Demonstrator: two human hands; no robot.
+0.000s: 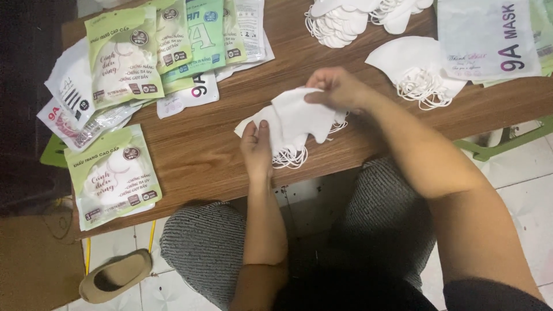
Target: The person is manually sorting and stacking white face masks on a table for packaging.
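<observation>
Nearest the camera sat the person's knees in grey knit trousers (207, 247), with a tan slipper (115, 275) on the pale tiled floor (530, 190) off to the left hand's side. Up at the tabletop (201, 150) edge, the left hand (257, 148) lay flat with fingers pinched on the near end of a small stack of white face masks (291, 124), pinning it down, it seemed, so the pile would not slide. And there was the right hand (337, 89), just beyond, closed on the top mask of that stack and lifting its far edge, apparently peeling one layer free; the ear loops (291, 156) dangled loose toward the near edge below the stack.

Left of the left hand lay a green printed mask pouch (112, 178), alone, within easy reach. Farther out on that side, a fan of green and white pouches (150, 52) overlapped in a heap. Beyond the right hand rested another mask pile (415, 66), loops spilling out, and past it more stacked masks (340, 20) at the far edge. A large white pouch (489, 37) sat to the far right. The wood-grain surface was brown; a green stool frame (507, 141) showed beneath it.
</observation>
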